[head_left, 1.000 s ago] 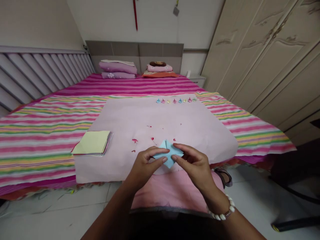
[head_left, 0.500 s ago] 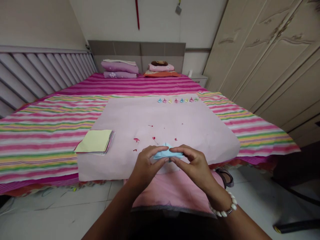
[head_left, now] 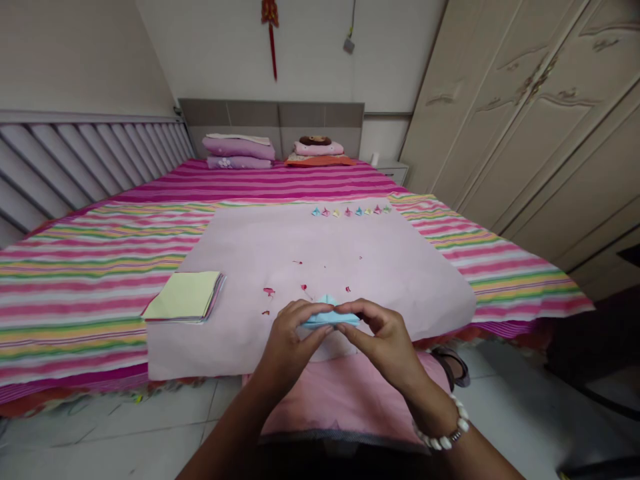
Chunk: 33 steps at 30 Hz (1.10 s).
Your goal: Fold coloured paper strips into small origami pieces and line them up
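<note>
A light blue folded paper piece is pinched between both of my hands above the near edge of a pale pink sheet spread on the bed. My left hand grips its left side with thumb and fingers closed. My right hand, with a white bead bracelet at the wrist, grips its right side the same way. The paper lies nearly flat and edge-on to me, so its shape is hard to make out.
A stack of square papers with a yellow top sheet lies at the left. A row of small folded paper figures runs along the sheet's far edge. Tiny red scraps dot the sheet. Pillows lie at the headboard; a wardrobe stands right.
The blue paper has gone from a tilted diamond facing me to a flattened, edge-on shape between my fingers. My view has dropped slightly; both hands stay in place.
</note>
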Motion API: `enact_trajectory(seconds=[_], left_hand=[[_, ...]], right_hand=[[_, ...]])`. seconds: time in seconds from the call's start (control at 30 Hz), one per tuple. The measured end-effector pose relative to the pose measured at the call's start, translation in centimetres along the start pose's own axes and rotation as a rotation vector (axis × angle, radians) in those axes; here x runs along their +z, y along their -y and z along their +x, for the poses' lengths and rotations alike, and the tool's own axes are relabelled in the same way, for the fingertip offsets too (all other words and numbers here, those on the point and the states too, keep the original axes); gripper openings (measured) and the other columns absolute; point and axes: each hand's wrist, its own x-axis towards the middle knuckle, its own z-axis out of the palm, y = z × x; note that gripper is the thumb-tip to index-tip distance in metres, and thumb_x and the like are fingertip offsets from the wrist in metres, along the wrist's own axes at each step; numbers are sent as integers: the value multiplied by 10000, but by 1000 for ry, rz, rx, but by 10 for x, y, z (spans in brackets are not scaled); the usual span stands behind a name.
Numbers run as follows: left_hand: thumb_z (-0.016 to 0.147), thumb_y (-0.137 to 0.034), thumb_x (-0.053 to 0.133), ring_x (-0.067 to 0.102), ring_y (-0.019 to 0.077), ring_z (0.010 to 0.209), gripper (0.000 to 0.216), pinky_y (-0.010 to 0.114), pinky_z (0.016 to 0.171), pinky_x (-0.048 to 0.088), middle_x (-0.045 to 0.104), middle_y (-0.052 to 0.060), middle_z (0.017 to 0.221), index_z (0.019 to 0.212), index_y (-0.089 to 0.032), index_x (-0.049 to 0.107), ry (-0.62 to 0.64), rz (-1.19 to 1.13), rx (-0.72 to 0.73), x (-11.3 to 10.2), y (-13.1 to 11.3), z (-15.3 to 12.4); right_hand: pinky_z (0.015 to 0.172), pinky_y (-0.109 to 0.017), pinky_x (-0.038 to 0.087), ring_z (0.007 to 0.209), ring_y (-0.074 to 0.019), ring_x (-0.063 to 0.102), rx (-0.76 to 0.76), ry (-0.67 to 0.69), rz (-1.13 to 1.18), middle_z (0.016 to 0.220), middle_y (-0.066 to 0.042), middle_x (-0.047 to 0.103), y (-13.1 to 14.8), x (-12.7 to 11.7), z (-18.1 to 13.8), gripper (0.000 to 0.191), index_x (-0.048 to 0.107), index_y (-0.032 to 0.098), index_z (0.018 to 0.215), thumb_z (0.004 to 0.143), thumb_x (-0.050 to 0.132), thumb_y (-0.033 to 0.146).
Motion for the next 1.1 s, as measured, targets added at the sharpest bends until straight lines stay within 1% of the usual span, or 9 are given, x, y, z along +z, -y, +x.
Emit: enact_trajectory(seconds=[0.2, 0.33, 0.4, 0.47, 0.53, 0.6, 0.77, 0.97, 1.1], left_hand=[[790, -183, 668, 587, 178, 831, 171, 317, 749, 472, 603, 26, 852, 938, -249, 723, -56, -14, -11, 3, 2, -2], [780, -203, 678, 581, 169, 842, 136, 340, 783, 489, 557, 48, 1006, 888, -252, 744, -94, -54, -19, 3, 3, -2], [780, -216, 679, 579, 190, 909, 118, 372, 834, 484, 557, 63, 1103, 869, -252, 749, -98, -49, -24, 2, 2, -2], [787, -231, 676, 561, 225, 1007, 114, 408, 890, 456, 588, 65, 1124, 867, -266, 750, -90, 0, -12, 2, 2, -2], [797, -242, 671, 568, 235, 1008, 111, 424, 899, 432, 649, 53, 1036, 868, -279, 747, -64, 64, 17, 1, 1, -2], [807, -235, 661, 599, 220, 914, 101, 414, 865, 425, 690, 33, 911, 860, -276, 737, -30, 105, 54, 1, 0, -2], [815, -186, 639, 619, 198, 833, 74, 397, 877, 371, 713, 5, 822, 800, -237, 691, 0, 125, 99, 1, -6, -4], [834, -218, 607, 610, 192, 797, 106, 366, 848, 379, 700, 9, 776, 755, -227, 676, 41, 44, 70, 1, -14, -5], [819, -242, 615, 598, 189, 759, 129, 335, 783, 423, 670, 22, 734, 707, -207, 668, 61, -95, -33, 1, -13, -6]], right_hand=[[794, -360, 493, 855, -211, 642, -63, 7, -51, 899, -39, 708, 3, 1, -1, 183, 704, 232, 944, 775, 671, 169], [757, -355, 494, 810, -201, 622, -157, 32, -130, 859, -39, 676, 2, 1, -1, 170, 711, 247, 944, 810, 642, 168], [744, -357, 490, 805, -202, 611, -167, 37, -133, 845, -40, 656, 1, 0, -1, 156, 714, 253, 941, 820, 640, 186], [731, -355, 484, 795, -202, 595, -161, 37, -126, 824, -36, 630, 0, 0, -1, 139, 718, 261, 930, 826, 641, 212], [710, -344, 474, 774, -196, 573, -154, 34, -121, 793, -28, 596, 1, -1, -1, 120, 726, 267, 907, 817, 655, 231], [705, -337, 463, 770, -192, 556, -152, 32, -116, 784, -23, 565, 2, -1, 0, 90, 733, 266, 866, 799, 677, 246], [832, -378, 443, 910, -222, 561, -112, 37, -53, 910, -50, 577, 5, -3, 1, 53, 729, 240, 750, 750, 731, 293], [776, -353, 473, 794, -195, 586, -17, 121, 83, 796, -34, 609, 5, -7, 1, 144, 736, 226, 742, 745, 736, 370], [760, -345, 476, 767, -185, 590, -2, 135, 114, 765, -26, 623, 2, -7, 0, 144, 747, 231, 732, 758, 717, 370]])
